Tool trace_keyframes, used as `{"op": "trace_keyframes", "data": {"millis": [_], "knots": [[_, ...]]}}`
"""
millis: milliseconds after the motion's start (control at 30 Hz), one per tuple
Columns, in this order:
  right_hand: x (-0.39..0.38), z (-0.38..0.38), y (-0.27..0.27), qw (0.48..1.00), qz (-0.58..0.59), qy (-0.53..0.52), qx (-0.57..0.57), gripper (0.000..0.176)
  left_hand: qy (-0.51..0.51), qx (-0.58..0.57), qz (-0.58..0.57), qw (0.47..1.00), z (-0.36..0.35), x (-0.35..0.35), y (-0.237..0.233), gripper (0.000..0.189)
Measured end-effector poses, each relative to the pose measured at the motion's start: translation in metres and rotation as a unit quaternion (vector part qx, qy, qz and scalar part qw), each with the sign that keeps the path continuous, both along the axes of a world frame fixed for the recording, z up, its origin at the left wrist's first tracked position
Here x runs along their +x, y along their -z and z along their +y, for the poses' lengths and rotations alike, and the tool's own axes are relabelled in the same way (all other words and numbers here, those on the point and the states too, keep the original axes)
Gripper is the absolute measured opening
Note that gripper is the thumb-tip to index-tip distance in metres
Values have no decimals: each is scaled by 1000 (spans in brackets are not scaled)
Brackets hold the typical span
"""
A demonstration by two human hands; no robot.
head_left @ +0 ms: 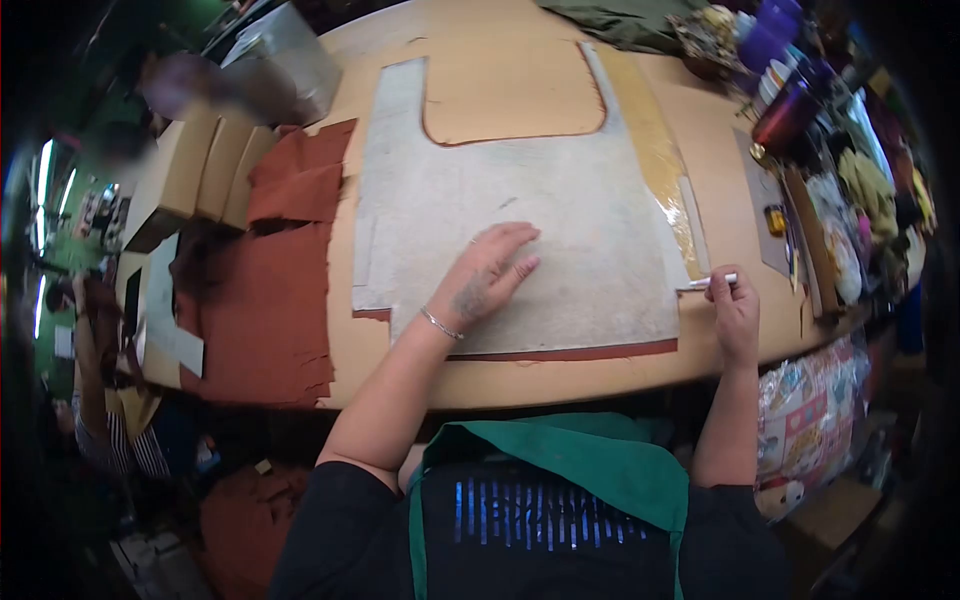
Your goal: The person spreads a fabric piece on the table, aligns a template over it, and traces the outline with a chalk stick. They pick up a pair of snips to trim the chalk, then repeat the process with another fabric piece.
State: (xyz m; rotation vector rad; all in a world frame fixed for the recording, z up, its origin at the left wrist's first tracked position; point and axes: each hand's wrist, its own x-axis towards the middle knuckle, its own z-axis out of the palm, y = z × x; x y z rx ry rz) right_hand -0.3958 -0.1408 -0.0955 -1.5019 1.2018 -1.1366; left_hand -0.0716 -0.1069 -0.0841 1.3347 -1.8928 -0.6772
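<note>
A large greyish-white pattern template (560, 200) with a rounded cutout at its far end lies flat on the table. Rust-brown fabric (600, 352) shows from under its near edge. My left hand (495, 270) rests on the template left of its middle, fingers stretched out, holding nothing. At the template's right edge, my right hand (735, 308) pinches a slim white marking pen (720, 280), its tip pointing left near the notched corner. Yellowish clear tape or film (650, 130) runs along the template's right side.
More rust-brown fabric (270, 300) is piled at the left, beside cardboard boxes (190, 175). Along the right stand a dark red bottle (790, 115), a small yellow-labelled jar (774, 220) and clutter. Dark green cloth (630, 22) lies at the far edge. Another person (95, 400) is at far left.
</note>
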Motion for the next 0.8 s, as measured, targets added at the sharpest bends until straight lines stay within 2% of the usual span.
{"op": "trace_keyframes", "data": {"millis": [67,167,333,433,633,700,733,800], "knots": [[23,0,-1,998,-38,-48,18,21,-69,-15,-67,995,-3,29,3,29],[48,-2,-4,995,4,-100,28,20,-146,-31,-122,981,-12,64,6,29],[78,-8,-10,987,67,-142,37,19,-214,-73,-177,958,-54,99,13,29],[87,-18,-17,980,104,-164,41,20,-217,-97,-163,957,-93,114,14,29],[115,-55,-40,958,168,-222,67,20,-291,16,-132,948,-185,146,18,31],[135,-70,-51,945,186,-260,66,19,-313,84,-194,926,-202,153,5,36],[150,-80,-64,926,238,-276,97,19,-322,122,-227,911,-207,158,4,38],[180,-108,-77,885,309,-348,-26,20,-351,92,-225,904,-217,162,24,42]]}}
